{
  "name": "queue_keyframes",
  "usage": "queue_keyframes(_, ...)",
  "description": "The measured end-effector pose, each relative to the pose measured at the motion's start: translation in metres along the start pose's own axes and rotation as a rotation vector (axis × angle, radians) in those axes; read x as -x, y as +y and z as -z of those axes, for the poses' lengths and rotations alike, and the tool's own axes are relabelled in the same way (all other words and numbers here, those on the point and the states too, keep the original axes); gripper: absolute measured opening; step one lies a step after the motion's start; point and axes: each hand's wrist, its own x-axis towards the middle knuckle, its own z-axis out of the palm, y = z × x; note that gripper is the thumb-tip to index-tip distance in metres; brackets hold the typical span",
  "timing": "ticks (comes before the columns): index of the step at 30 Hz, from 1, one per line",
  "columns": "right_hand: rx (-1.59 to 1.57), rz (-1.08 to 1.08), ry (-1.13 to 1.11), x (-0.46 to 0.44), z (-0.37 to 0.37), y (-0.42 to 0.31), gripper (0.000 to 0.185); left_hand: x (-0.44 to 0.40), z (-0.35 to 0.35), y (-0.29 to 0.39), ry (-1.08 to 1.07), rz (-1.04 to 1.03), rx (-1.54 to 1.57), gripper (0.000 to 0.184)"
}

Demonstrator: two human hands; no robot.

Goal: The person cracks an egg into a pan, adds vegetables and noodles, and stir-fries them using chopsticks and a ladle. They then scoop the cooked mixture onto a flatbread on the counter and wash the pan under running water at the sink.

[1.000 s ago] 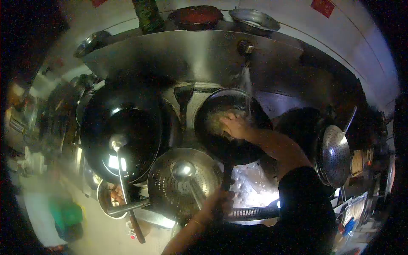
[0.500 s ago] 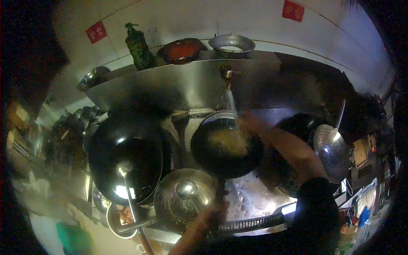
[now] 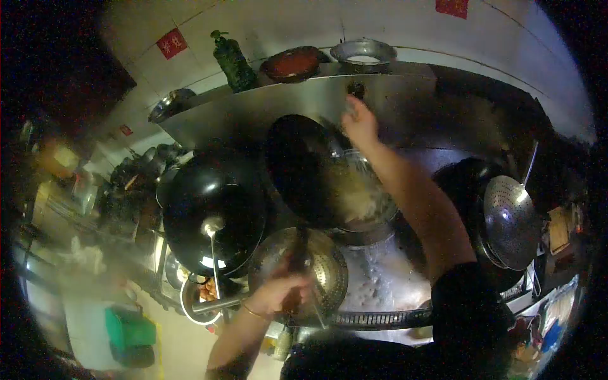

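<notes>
My left hand (image 3: 282, 294) is closed around the handle of a black wok (image 3: 294, 152), which tilts above the middle of the stove. Behind and to the right of the wok's rim is a metal basin (image 3: 386, 212) with cloudy, yellowish liquid. My right hand (image 3: 360, 123) is raised to the tap (image 3: 356, 90) on the steel backsplash, its fingers curled at the spout and hiding most of it. Under my left hand sits a perforated strainer (image 3: 332, 278); a thin metal handle crosses it.
At left stands another wok (image 3: 190, 202) with a ladle (image 3: 214, 225) in it. A bowl of brown food pieces (image 3: 208, 291) is below. A second strainer (image 3: 512, 221) rests at right. A pump bottle (image 3: 233, 63), a red-filled bowl (image 3: 291, 64) and a metal bowl (image 3: 363, 54) line the ledge.
My right hand has moved up from the wok to the tap, and the water stream no longer shows. My left hand has shifted left, with the wok now tilted and its liquid gone from view.
</notes>
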Motion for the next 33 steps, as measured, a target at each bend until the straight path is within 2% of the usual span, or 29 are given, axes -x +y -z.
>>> queue_keyframes(3,-0.506,-0.564,-0.336,-0.007,0.044,-0.033,0.050,-0.003,0.008,0.013,0.154,-0.192,-0.490,0.059)
queue_keyframes(4,-0.363,-0.538,-0.434,-0.007,0.058,-0.037,0.053,-0.002,0.018,0.006,0.220,-0.260,-0.519,0.067)
queue_keyframes(7,-0.063,-0.153,-0.194,0.030,0.076,-0.045,0.055,0.004,0.031,0.003,0.253,-0.361,-0.693,0.073)
queue_keyframes(8,-0.163,-0.350,-0.216,0.039,0.084,-0.049,0.056,0.008,0.040,0.003,0.231,-0.372,-0.710,0.072)
queue_keyframes(10,-0.359,-0.758,-0.267,0.071,0.110,-0.054,0.059,0.007,0.063,-0.004,0.292,-0.539,-0.970,0.071)
queue_keyframes(12,-0.403,-0.913,-0.304,0.105,0.140,-0.055,0.061,0.015,0.065,-0.008,0.329,-0.641,-1.108,0.069)
queue_keyframes(14,-0.701,-1.056,-0.241,0.135,0.165,-0.072,0.049,0.024,0.053,-0.003,0.348,-0.694,-1.131,0.067)
queue_keyframes(17,-0.808,-1.301,-0.010,0.190,0.187,-0.074,0.024,0.030,0.052,-0.011,0.441,-0.668,-1.067,0.062)
queue_keyframes(19,-0.772,-1.354,-0.010,0.243,0.205,-0.009,0.017,0.036,0.048,-0.011,0.437,-0.601,-1.083,0.058)
queue_keyframes(22,-0.569,-1.401,-0.019,0.254,0.235,-0.009,0.016,0.055,0.031,-0.004,0.401,-0.629,-1.163,0.054)
queue_keyframes(23,-0.569,-1.387,0.049,0.254,0.241,-0.013,0.016,0.062,0.027,-0.004,0.393,-0.656,-1.197,0.053)
queue_keyframes(24,-0.569,-1.373,0.115,0.255,0.246,-0.018,0.016,0.062,0.029,-0.009,0.324,-0.821,-1.120,0.051)
queue_keyframes(25,-0.571,-1.356,0.178,0.254,0.248,-0.022,0.015,0.066,0.029,-0.013,0.324,-0.781,-1.017,0.049)
queue_keyframes(28,-0.001,-0.978,-0.066,0.250,0.259,-0.018,0.018,0.080,0.027,-0.017,0.310,-0.700,-0.764,0.045)
queue_keyframes(31,0.158,-0.693,-0.205,0.256,0.262,-0.015,0.025,0.100,0.022,-0.015,0.291,-0.693,-0.650,0.046)
queue_keyframes(32,0.110,-0.779,-0.225,0.259,0.261,-0.016,0.027,0.106,0.020,-0.013,0.302,-0.690,-0.633,0.046)
queue_keyframes(33,0.063,-0.869,-0.248,0.241,0.261,-0.074,0.030,0.113,0.018,-0.012,0.313,-0.684,-0.616,0.046)
